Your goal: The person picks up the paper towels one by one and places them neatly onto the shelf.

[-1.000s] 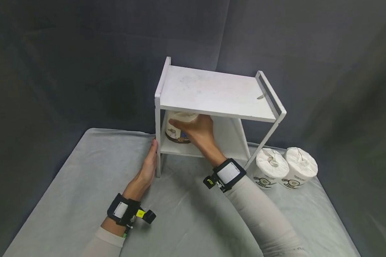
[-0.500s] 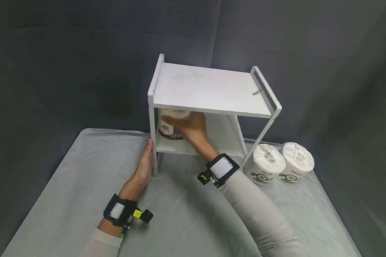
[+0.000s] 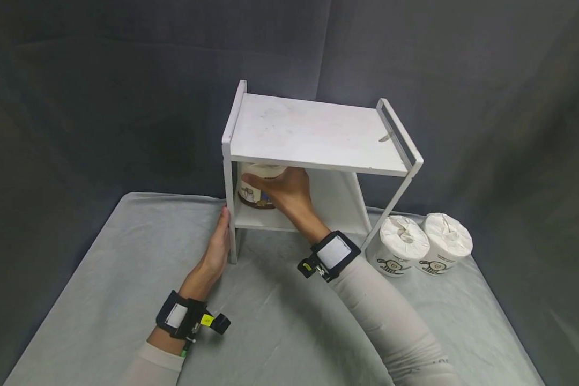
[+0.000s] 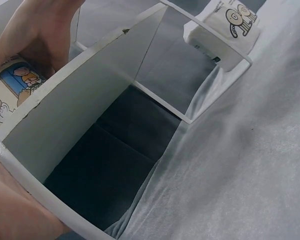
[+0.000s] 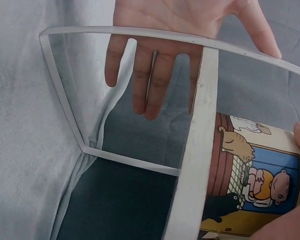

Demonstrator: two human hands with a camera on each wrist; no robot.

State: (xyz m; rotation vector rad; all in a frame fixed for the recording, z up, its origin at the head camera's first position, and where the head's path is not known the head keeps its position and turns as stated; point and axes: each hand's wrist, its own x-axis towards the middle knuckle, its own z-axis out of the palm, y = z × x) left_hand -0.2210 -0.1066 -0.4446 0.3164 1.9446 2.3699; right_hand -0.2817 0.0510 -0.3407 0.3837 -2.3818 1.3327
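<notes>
The left hand [image 3: 217, 251], fingers straight, rests against the left side of the white rack [image 3: 309, 131]; farther in, the right hand [image 3: 290, 190] grasps a printed paper roll [image 3: 250, 195], thumb across its upper near side. The roll stands upright on the lower board [image 3: 258, 219], at the left end; likely light, squashy and slightly slick, it is best held gently round its middle.

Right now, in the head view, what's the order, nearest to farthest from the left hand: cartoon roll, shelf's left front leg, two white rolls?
1. Left front leg of the shelf: against the left hand.
2. Cartoon roll: inside left, in the right hand.
3. Inner white roll: right of the shelf.
4. Outer white roll: farthest right.
</notes>
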